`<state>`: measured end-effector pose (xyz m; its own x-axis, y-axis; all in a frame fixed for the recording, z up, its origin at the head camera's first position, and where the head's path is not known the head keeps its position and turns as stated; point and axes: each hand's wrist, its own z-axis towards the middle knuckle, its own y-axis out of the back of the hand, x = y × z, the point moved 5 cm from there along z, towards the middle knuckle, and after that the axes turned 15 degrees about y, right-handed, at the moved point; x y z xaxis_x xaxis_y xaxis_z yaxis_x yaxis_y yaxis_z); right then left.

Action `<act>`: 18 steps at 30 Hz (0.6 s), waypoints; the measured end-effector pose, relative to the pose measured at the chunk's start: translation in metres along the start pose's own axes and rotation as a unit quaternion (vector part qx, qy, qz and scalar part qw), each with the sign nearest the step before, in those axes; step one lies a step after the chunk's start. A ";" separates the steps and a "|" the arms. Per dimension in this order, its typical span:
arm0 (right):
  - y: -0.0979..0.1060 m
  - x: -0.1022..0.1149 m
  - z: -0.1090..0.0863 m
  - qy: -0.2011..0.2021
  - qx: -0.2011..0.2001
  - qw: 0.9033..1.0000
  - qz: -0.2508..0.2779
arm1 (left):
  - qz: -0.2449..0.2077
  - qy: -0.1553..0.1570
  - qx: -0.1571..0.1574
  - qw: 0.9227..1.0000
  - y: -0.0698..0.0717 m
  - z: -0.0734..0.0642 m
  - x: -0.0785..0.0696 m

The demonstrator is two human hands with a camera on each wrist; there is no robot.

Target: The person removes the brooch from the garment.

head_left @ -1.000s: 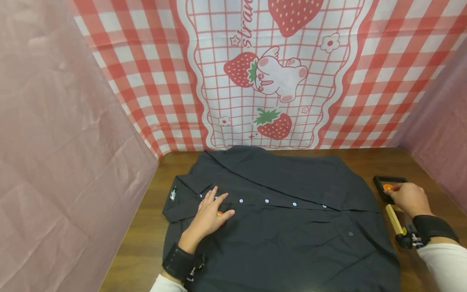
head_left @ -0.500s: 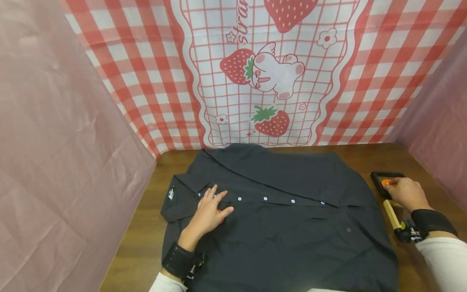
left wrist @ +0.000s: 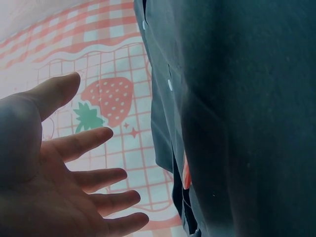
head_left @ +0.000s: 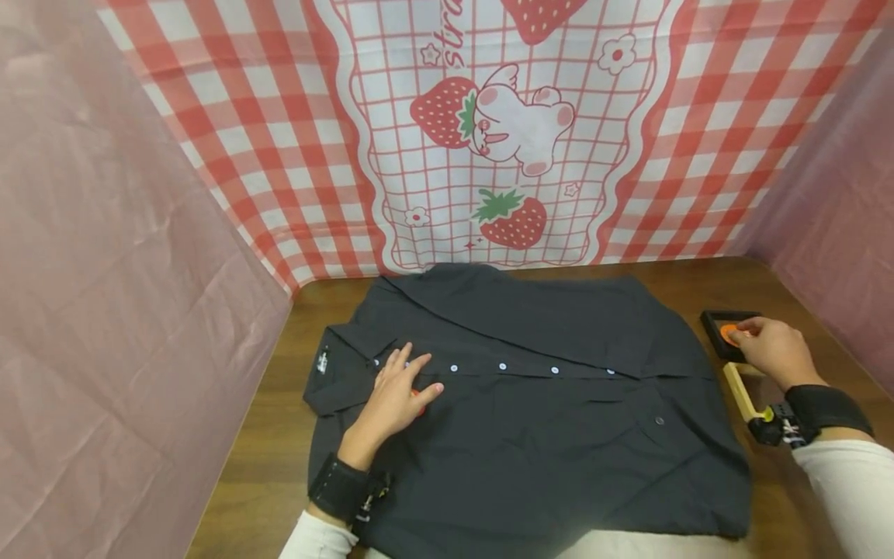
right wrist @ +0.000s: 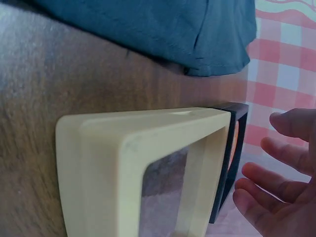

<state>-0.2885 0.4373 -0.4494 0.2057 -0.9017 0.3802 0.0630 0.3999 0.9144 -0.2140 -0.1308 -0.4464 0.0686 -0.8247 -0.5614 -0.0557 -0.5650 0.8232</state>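
Observation:
A dark button-up shirt (head_left: 531, 442) lies spread on the wooden table, its row of pale buttons running across. Over the collar end is my left hand (head_left: 393, 396), fingers spread and gripping nothing. A small red thing (head_left: 419, 404) on the shirt is mostly hidden beneath that hand; the left wrist view shows only its edge. At the far right, my right hand (head_left: 777, 353) is over a black frame (head_left: 714, 330) with a round orange piece (head_left: 729, 335) in it. The right wrist view shows its fingers (right wrist: 274, 180) loosely bent, apart from the frame.
A cream frame (head_left: 740, 392) stands nearer the person, against the black one, beside the shirt hem. Red checked cloth (head_left: 279, 140) with strawberries hangs behind the table. Pink cloth walls (head_left: 140, 326) close off both sides. Bare wood (head_left: 258, 435) shows left of the shirt.
The head view has tilted, so everything sits higher in it. More of the orange piece shows beside my right fingers. The left hand stays over the same part of the shirt.

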 end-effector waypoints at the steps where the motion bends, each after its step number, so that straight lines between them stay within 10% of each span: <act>1: 0.001 0.001 0.000 0.002 -0.003 1.000 0.000 | 0.001 -0.001 -0.001 1.000 0.000 0.000 -0.001; 18: 0.006 0.014 -0.009 0.000 -0.022 1.000 0.014 | 0.002 0.006 -0.003 1.000 0.002 -0.003 0.000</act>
<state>-0.2764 0.4289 -0.4401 0.2079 -0.8899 0.4060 0.0998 0.4322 0.8962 -0.2106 -0.1320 -0.4447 0.0809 -0.8262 -0.5576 -0.0500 -0.5621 0.8256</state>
